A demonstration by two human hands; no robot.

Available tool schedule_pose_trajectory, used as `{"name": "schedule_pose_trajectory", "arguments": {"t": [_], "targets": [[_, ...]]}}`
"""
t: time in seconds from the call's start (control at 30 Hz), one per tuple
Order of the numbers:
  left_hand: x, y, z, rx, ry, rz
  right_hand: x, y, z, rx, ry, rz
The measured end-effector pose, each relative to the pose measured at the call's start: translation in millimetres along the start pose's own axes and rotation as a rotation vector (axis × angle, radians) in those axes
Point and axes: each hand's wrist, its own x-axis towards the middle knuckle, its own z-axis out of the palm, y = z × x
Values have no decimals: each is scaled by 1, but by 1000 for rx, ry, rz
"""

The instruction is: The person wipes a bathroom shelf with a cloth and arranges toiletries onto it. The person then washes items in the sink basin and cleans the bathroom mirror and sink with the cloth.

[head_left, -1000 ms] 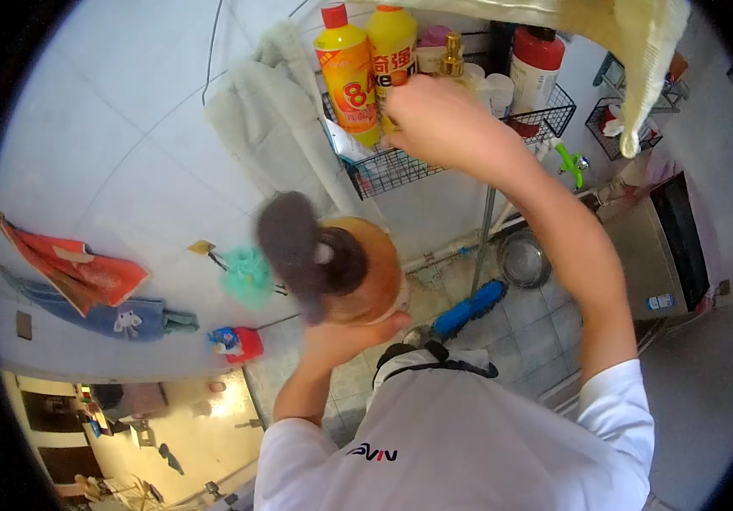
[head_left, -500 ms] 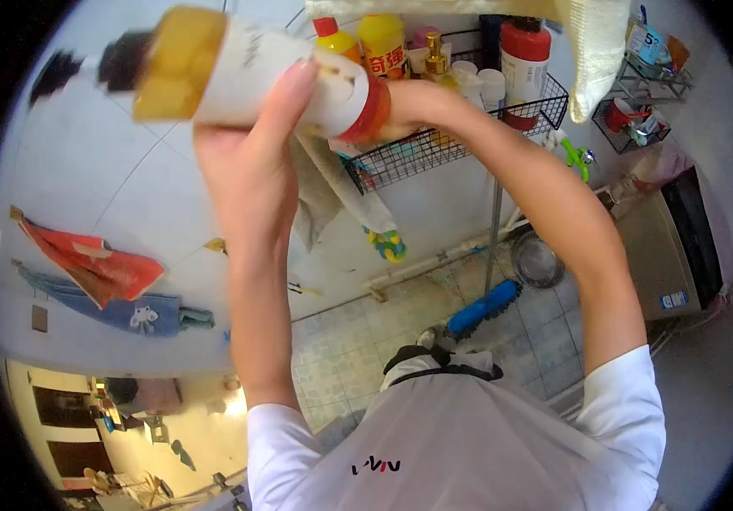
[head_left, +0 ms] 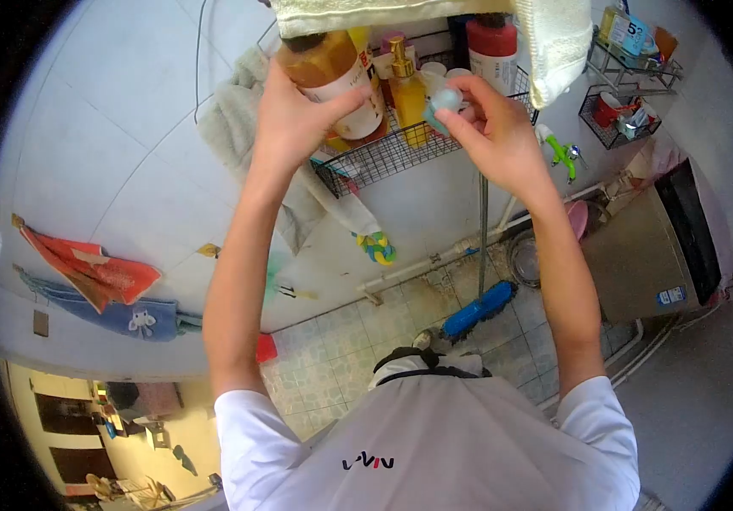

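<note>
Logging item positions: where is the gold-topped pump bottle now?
In the head view, the gold-topped pump bottle is upper centre in the black wire basket, between the white-labelled bottle in the left hand and the right hand.

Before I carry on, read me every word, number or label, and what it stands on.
"5" on the blue packet, upper right; next character unclear.
Shirt lettering: stylised, not surely readable.
Too blurred or small: amber bottle, yellow bottle, red-and-white bottle, appliance sticker.

"5" on the blue packet [head_left: 632, 37] — lettering on shirt [head_left: 447, 439] and held bottle [head_left: 338, 83] unclear
</note>
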Motion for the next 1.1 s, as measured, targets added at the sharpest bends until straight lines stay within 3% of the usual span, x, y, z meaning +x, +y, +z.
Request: {"name": "schedule_pose_trajectory", "arguments": {"t": [0.1,0.17,0.2,0.27,0.33,0.4,0.47,0.53,0.6,0.67,0.8,0.87,0.93,1.0,1.07,1.1], "targets": [[-5,5,3,264,2,-15,6,4,1,134,2,52],[-9,13,2,505,-28,-65,14,9,10,496,-31,194],[-8,5,0,506,-25,-62,16,9,15,495,-31,189],[-5,-12,-6,347,-66,57,21,2,25,228,44,21],[-3,-13,-11,354,-106,38,24,-12,30,134,11,30],[-3,-10,-11,506,-105,-43,31,-17,38,-96,82,-146],[-4,-11,-8,515,-71,-14,35,-17,41,-37,63,-166],[-4,-8,-4,522,-36,18,40,-6,49,-239,95,-346],[-5,2,-1,600,1,-51,34,-6,48,-280,116,-358],[-11,0,-3,608,50,10,22,-7,40,-323,141,-377],[-35,12,-12,582,239,245,-39,-21,13,-39,229,44],[-60,11,-6,380,437,390,-86,-10,19,-10,144,273],[-100,3,13,-53,386,526,-137,11,39,0,96,473],[-127,2,36,-201,-89,682,-201,39,65,76,170,678],[-151,-7,90,-444,-513,650,-263,60,82,17,259,908],[-164,-16,120,-577,-625,706,-300,68,98,-23,371,833]]}}
